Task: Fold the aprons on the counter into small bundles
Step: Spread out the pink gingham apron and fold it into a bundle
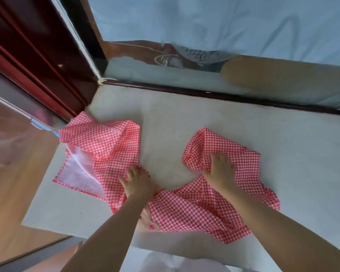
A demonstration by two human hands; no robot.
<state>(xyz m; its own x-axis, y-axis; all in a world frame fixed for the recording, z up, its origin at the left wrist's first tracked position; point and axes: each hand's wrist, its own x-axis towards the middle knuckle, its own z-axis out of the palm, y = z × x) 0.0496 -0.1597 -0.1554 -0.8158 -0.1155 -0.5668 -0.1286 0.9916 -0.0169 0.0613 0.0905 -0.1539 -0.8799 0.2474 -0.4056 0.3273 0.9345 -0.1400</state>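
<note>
The checked apron (194,209) is pressed flat by the left hand (139,183) and perhaps pinched by the right hand (220,167); if tugged, it could be dragged off the counter (185,118).

Soft, cool, even light falls on the counter (185,118), leaving only faint shadows. Reflections glaze the glass pane (224,26). Wide-angle distortion bends the edges, and detail is slightly blurred.

a home, it seems — pale counter (185,118) by a dark-framed window (224,26), wooden floor (12,193).
</note>
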